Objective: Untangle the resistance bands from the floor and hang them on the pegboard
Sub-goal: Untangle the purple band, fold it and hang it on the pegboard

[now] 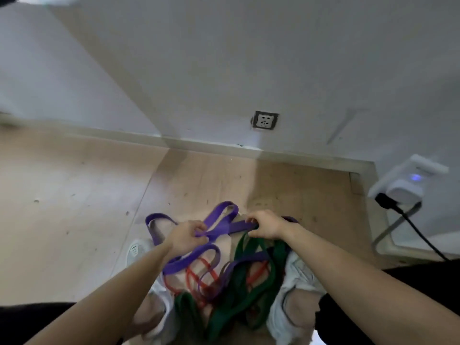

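A tangle of resistance bands lies on the wooden floor between my feet. The wide purple band (219, 215) loops on top and stretches between my hands. My left hand (185, 235) pinches one purple strand. My right hand (265, 225) grips another part of the purple band with curled fingers. A dark green band (239, 292) winds below and to the right. A thin red band (196, 272) lies under both, partly hidden. No pegboard is in view.
My white shoes (296, 277) flank the pile. A white wall with a socket (265, 120) and a baseboard (211, 143) stands ahead. At the right, a white plugged-in device (408, 180) with a black cable (418, 232) sits by a pale furniture edge.
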The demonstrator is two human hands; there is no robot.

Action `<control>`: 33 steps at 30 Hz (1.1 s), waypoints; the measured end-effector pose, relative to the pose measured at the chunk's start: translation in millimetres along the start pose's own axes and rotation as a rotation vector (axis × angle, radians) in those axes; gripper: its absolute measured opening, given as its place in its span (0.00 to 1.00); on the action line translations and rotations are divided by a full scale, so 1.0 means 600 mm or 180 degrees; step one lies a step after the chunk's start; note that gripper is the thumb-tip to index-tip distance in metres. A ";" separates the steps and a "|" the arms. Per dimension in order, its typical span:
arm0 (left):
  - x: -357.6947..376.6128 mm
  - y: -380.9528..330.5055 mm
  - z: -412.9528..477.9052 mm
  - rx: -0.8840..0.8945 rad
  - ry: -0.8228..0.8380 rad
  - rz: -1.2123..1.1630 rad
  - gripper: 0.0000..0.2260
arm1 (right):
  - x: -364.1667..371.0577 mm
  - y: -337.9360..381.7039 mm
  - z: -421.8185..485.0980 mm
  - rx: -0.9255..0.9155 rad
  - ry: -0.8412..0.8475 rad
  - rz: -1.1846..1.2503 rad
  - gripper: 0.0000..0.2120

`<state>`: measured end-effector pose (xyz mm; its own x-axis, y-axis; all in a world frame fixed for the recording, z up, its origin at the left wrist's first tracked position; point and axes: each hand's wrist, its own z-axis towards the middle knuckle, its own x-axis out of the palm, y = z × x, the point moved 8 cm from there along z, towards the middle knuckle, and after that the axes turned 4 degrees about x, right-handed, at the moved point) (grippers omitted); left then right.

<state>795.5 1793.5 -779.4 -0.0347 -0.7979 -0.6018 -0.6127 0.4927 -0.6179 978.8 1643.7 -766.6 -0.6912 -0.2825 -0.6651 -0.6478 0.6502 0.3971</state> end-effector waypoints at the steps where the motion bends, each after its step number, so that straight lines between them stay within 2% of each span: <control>1: 0.022 0.015 -0.006 -0.0046 0.0127 0.0220 0.17 | 0.024 -0.010 0.004 0.0033 0.0086 -0.0063 0.21; 5: 0.089 0.064 -0.018 -0.0173 0.0492 0.1108 0.24 | 0.112 -0.038 0.012 0.0131 0.0492 -0.0547 0.28; 8: 0.091 0.080 -0.012 -0.0278 0.0321 0.1273 0.25 | 0.137 -0.035 0.014 0.0023 0.0504 -0.0991 0.24; 11: 0.092 0.093 -0.011 -0.0370 0.0404 0.1282 0.16 | 0.151 -0.031 0.014 -0.0015 0.0475 -0.1297 0.13; 13: 0.090 0.099 -0.009 -0.0364 0.0403 0.0792 0.09 | 0.158 -0.036 0.013 0.0058 0.0523 -0.1289 0.09; 15: 0.074 0.097 -0.008 -0.0426 0.0338 0.0012 0.03 | 0.150 -0.036 0.010 0.0111 0.0512 -0.1042 0.11; 17: 0.038 0.066 -0.004 -0.0346 0.0222 -0.0569 0.06 | 0.120 -0.023 0.010 0.0104 0.0329 -0.0467 0.15; 21: -0.064 -0.043 -0.004 0.0026 0.0060 -0.1304 0.03 | 0.027 0.047 0.005 -0.0085 0.0094 0.1692 0.23; 23: -0.116 -0.097 -0.011 0.0208 0.0004 -0.1523 0.02 | -0.020 0.091 -0.004 -0.0229 -0.0006 0.2288 0.22; 26: -0.197 -0.182 -0.029 0.0688 -0.0232 -0.1777 0.02 | -0.093 0.138 -0.026 -0.0424 -0.0277 0.2516 0.10; 28: -0.251 -0.235 -0.044 0.1012 -0.0378 -0.1834 0.03 | -0.148 0.155 -0.047 -0.0551 -0.0469 0.2614 0.07; 33: -0.346 -0.355 -0.087 0.1448 -0.0436 -0.1599 0.06 | -0.288 0.194 -0.126 -0.0861 -0.0812 0.2331 0.16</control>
<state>891.6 1836.0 -496.5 0.2850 -0.9312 -0.2271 -0.1352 0.1955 -0.9713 998.4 1714.8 -557.4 -0.8959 0.3376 -0.2886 -0.1381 0.4059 0.9034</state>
